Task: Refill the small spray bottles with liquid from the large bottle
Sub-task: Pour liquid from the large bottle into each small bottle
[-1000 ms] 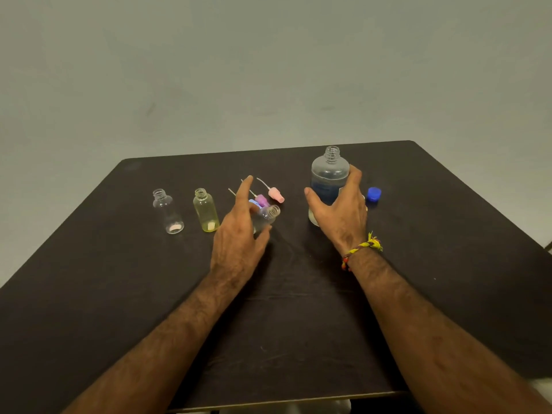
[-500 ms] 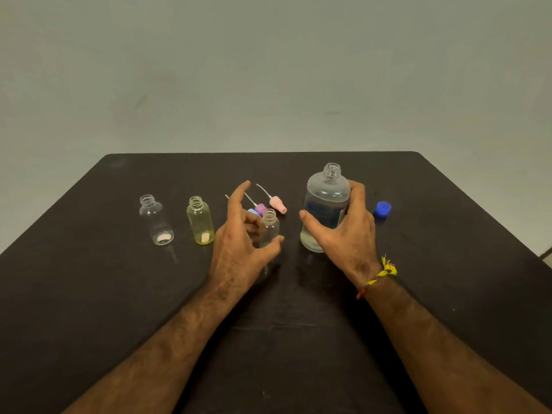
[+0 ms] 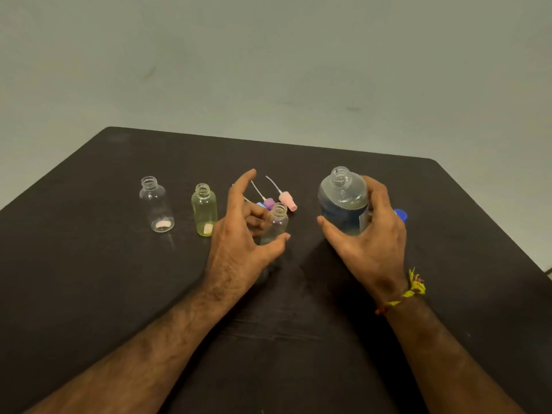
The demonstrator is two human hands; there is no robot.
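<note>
My right hand (image 3: 373,243) grips the large clear bottle (image 3: 343,198), which is open at the top, holds dark blue liquid and leans slightly left. A small clear spray bottle (image 3: 276,222) with no cap stands upright left of it. My left hand (image 3: 239,243) holds this bottle between thumb and curled fingers, with the index finger pointing up. Two more small open bottles stand further left: a yellowish one (image 3: 204,210) and a clear one (image 3: 155,204).
Behind my left hand lie loose spray heads with thin tubes: pink (image 3: 288,200), purple (image 3: 268,202) and blue (image 3: 261,205). The large bottle's blue cap (image 3: 400,215) sits behind my right hand. Everything rests on a dark table (image 3: 89,264); a plain wall is beyond.
The small bottle has gone from tilted to upright in my left hand. My right hand has closed tighter on the large bottle, which now leans a little left.
</note>
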